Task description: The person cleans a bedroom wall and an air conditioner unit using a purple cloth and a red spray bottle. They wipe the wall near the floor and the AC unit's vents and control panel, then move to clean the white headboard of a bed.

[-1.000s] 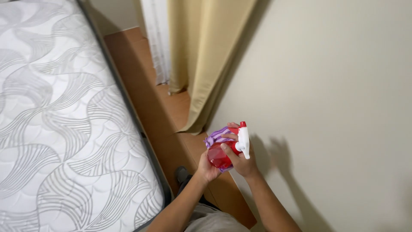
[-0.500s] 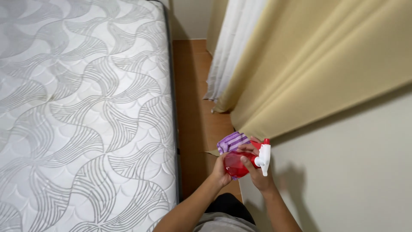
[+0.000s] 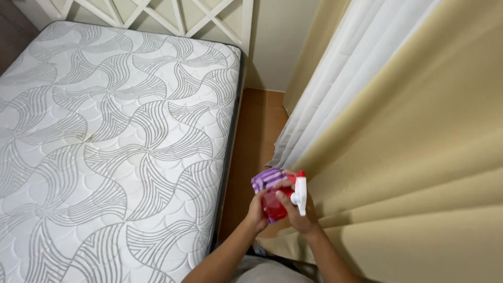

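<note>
Both of my hands are together low in the middle of the head view, in the narrow gap between a bed and curtains. My right hand (image 3: 294,214) grips a red spray bottle (image 3: 272,205) around its white trigger head (image 3: 300,193) with a red nozzle tip. My left hand (image 3: 257,210) cups the bottle's body from the left and holds a purple and white striped cloth (image 3: 266,178) bunched against the bottle's top. The bottle is tilted, its nozzle pointing up.
A bare white mattress (image 3: 105,141) with grey swirl quilting fills the left, a white lattice headboard (image 3: 173,13) behind it. A strip of brown wooden floor (image 3: 251,136) runs alongside. Beige curtains (image 3: 419,157) and a white sheer curtain (image 3: 340,89) hang close on the right.
My view has swung from the plain wall toward the head of the bed and the curtains. My hands keep the same hold on the bottle and cloth.
</note>
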